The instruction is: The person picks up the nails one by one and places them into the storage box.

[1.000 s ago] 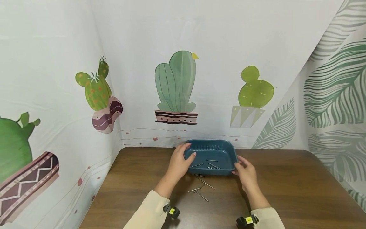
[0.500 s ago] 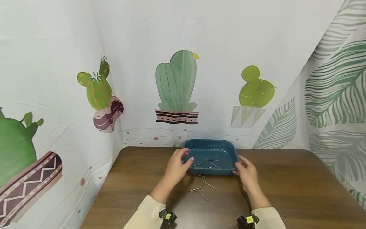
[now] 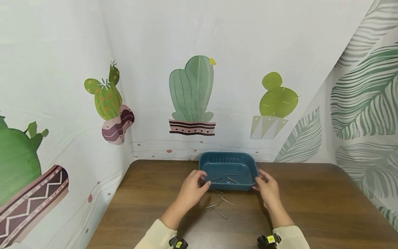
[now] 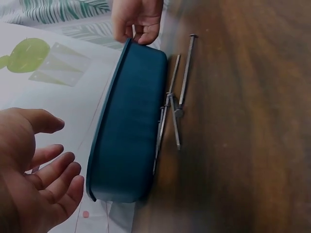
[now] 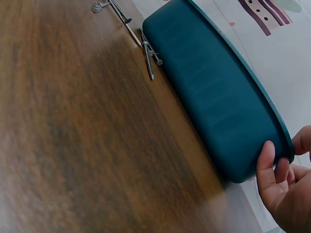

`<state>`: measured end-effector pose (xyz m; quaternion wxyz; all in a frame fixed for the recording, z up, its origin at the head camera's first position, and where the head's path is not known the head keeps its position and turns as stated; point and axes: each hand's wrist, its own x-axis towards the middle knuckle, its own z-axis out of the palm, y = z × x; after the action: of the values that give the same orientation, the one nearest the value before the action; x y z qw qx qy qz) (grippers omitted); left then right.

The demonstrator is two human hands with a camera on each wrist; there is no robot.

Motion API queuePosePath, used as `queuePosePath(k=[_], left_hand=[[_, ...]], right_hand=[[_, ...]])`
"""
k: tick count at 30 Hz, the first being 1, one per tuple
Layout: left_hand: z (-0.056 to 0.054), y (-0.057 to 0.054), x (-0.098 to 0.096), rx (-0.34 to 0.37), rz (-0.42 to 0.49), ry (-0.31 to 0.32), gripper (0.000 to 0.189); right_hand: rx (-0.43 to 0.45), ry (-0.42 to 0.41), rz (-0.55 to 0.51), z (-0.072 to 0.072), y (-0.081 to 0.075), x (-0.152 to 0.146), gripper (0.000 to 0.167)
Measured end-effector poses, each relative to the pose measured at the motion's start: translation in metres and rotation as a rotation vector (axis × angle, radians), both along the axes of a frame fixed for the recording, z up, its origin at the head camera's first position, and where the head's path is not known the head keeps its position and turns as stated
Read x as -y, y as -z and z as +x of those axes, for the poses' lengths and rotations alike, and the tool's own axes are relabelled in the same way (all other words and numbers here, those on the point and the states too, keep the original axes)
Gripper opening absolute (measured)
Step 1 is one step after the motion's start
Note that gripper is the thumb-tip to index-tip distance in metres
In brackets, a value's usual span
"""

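Note:
A dark teal plastic tray stands at the table's back edge, with several steel nails lying inside it. My right hand grips the tray's right end; in the right wrist view its fingers hold the rim at the corner. Beside the tray's left front corner is my left hand, fingers loosely bent and holding nothing. The left wrist view shows this left hand palm up, apart from the tray wall. More loose nails lie on the table in front of the tray, some right against its base.
The brown wooden table ends just behind the tray at a white cloth backdrop printed with cacti and leaves. A black wrist camera sits on the right wrist, another on the left.
My left hand has moved from the tray's left rim down toward its front left corner, slightly nearer to me. My right hand, the tray and the nails stay about where they were.

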<state>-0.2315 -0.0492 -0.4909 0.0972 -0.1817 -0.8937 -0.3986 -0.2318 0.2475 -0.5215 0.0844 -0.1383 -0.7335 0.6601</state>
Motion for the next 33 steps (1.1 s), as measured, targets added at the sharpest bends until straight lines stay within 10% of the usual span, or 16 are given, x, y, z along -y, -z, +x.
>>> queuePosePath(k=[33], left_hand=[[0.023, 0.025, 0.001, 0.082, -0.331, 0.201, 0.021]], right_hand=[[-0.002, 0.019, 0.007, -0.002, 0.000, 0.001, 0.048]])
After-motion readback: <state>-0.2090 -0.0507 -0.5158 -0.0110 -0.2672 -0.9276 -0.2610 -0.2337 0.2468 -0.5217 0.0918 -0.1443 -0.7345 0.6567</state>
